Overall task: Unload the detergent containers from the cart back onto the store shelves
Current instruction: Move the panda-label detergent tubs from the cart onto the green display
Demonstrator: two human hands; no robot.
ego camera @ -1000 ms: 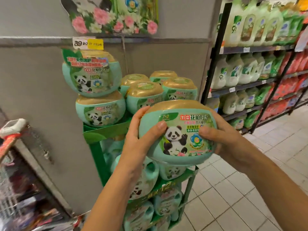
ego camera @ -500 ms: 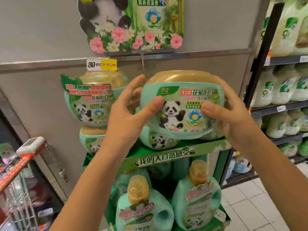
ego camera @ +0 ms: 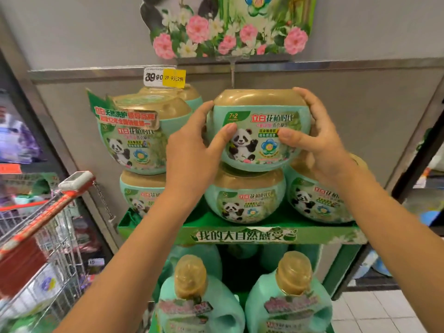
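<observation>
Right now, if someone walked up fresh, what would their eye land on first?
A mint-green tub with a gold lid and panda label, gripped at centre between the left hand and right hand, just above the stacked tubs on the green display shelf. Overhead sits a panda-and-pink-flowers sign; at far left stands a shopping cart with a red handle.

The detergent tub (ego camera: pixel 258 131) is mint green with a gold lid and panda label; the shelf (ego camera: pixel 240 233) is green; the cart (ego camera: pixel 45 212) handle is red.

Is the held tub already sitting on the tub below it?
Cannot tell. Head view: the base of the held tub overlaps the gold lid of the lower tub, hiding any gap.
</observation>
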